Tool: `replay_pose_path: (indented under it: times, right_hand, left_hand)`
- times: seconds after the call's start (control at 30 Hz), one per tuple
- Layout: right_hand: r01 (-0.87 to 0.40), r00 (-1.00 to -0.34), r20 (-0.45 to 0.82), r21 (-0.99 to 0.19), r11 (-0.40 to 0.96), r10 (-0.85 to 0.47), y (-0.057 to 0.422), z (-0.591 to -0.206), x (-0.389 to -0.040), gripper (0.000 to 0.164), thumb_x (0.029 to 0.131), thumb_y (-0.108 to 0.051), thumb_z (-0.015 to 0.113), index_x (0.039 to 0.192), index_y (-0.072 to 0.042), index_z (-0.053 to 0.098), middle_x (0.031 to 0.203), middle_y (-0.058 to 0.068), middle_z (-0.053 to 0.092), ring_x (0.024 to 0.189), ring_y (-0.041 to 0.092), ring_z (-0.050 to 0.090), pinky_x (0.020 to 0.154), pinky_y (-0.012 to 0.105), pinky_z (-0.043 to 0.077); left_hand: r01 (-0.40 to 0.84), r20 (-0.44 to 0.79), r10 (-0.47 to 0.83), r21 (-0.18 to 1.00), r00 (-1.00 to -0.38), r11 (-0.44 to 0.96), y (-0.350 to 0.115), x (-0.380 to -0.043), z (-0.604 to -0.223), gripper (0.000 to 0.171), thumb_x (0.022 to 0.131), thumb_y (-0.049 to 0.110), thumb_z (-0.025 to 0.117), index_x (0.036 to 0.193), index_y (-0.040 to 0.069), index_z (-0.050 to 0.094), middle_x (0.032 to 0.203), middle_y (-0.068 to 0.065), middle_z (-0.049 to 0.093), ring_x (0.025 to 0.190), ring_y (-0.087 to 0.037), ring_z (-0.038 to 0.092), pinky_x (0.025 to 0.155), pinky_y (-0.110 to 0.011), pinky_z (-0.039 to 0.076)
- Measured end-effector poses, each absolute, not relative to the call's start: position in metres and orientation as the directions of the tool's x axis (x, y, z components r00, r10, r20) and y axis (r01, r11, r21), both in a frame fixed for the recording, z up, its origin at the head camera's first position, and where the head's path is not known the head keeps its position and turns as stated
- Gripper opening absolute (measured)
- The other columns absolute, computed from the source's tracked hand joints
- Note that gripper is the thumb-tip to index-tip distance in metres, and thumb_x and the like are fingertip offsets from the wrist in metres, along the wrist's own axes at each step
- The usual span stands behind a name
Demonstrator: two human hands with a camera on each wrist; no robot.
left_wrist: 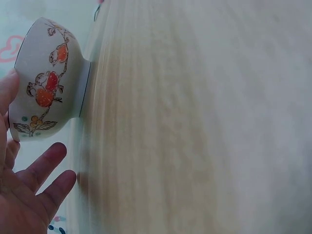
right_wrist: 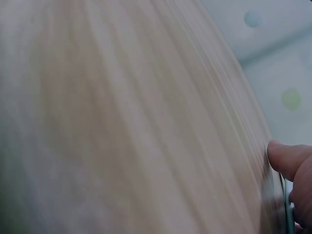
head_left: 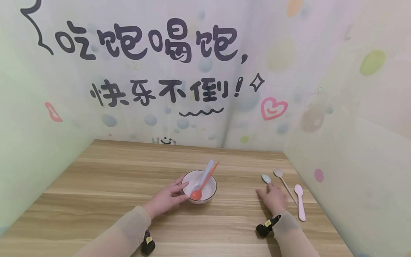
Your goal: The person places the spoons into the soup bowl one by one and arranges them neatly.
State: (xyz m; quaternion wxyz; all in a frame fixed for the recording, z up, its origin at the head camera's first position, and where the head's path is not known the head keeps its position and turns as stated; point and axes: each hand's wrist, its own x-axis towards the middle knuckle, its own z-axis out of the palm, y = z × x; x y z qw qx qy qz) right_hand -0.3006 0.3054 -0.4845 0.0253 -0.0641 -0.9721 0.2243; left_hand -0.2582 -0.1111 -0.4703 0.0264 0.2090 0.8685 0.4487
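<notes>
Left hand (head_left: 167, 197) holding white bowl (head_left: 210, 185), right hand (head_left: 274, 199) at teal spoon (head_left: 265, 178).

The right hand (head_left: 274, 198) (in head view) mostly hides the teal spoon (head_left: 265, 178).

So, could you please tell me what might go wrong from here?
The orange spoon and lavender spoon poke out past the rim of the bowl, so a bump could tip them out. The right hand, at the teal spoon, may nudge the beige spoon close by.
</notes>
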Motion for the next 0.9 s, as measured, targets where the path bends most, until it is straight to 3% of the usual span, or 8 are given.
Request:
replay_pose_path:
  times: [0.3, 0.9]
  right_hand:
    - [0.037, -0.997, 0.050, -0.401, 0.915, 0.062, 0.290, -0.485, -0.301, 0.079, 0.094, -0.047, 0.055, 0.142, 0.012, 0.035, 0.149, 0.031, 0.028, 0.136, 0.050, 0.023, 0.109, 0.064, 0.015]
    - [-0.106, -0.994, 0.061, -0.435, 0.894, -0.088, 0.244, -0.487, -0.296, 0.077, 0.092, -0.046, 0.061, 0.143, 0.007, 0.038, 0.150, 0.026, 0.031, 0.138, 0.047, 0.022, 0.111, 0.061, 0.016]
  left_hand:
    - [0.350, 0.150, 0.394, 0.789, -0.907, 0.505, -0.112, -0.258, -0.470, 0.057, 0.092, 0.034, 0.066, 0.141, 0.011, 0.050, 0.157, -0.010, 0.025, 0.117, -0.026, 0.055, 0.096, -0.043, 0.045]
    - [0.347, 0.149, 0.394, 0.793, -0.907, 0.501, -0.112, -0.259, -0.471, 0.057, 0.091, 0.034, 0.066, 0.141, 0.011, 0.050, 0.157, -0.011, 0.024, 0.121, -0.028, 0.053, 0.098, -0.044, 0.044]
